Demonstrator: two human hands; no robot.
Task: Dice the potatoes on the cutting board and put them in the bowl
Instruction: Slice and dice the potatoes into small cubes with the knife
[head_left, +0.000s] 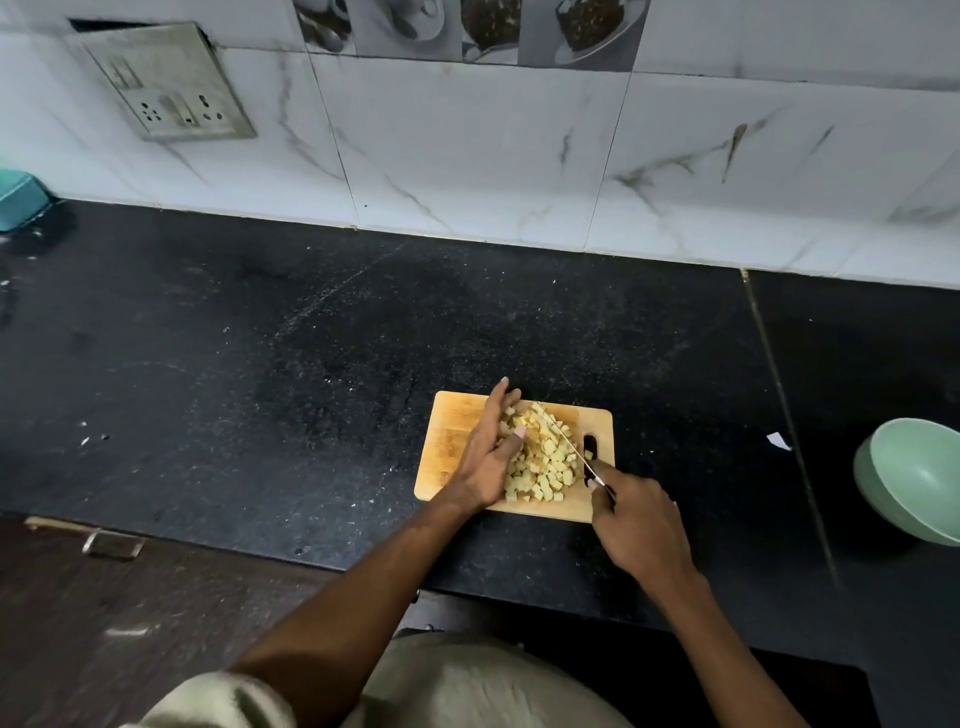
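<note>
The diced potatoes (540, 460) sit heaped on the cutting board (452, 441), with the left hand (488, 457) flat and straight-fingered against the pile and the right hand (636, 525) gripping the knife (563, 439) along its far side. To gather well, squeeze the heap between palm and blade, keeping fingertips off the edge. The bowl (919, 483) waits well apart on the table (311, 338), so bring it nearer first

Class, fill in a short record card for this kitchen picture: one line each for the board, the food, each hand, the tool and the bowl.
board: wooden cutting board on black counter
food: diced potato pile on the board
left hand: left hand, fingers straight, against the pile's left side
right hand: right hand grips the knife handle
tool: knife, blade along the pile's right side
bowl: green bowl, right of the board, no potato visible inside
</note>
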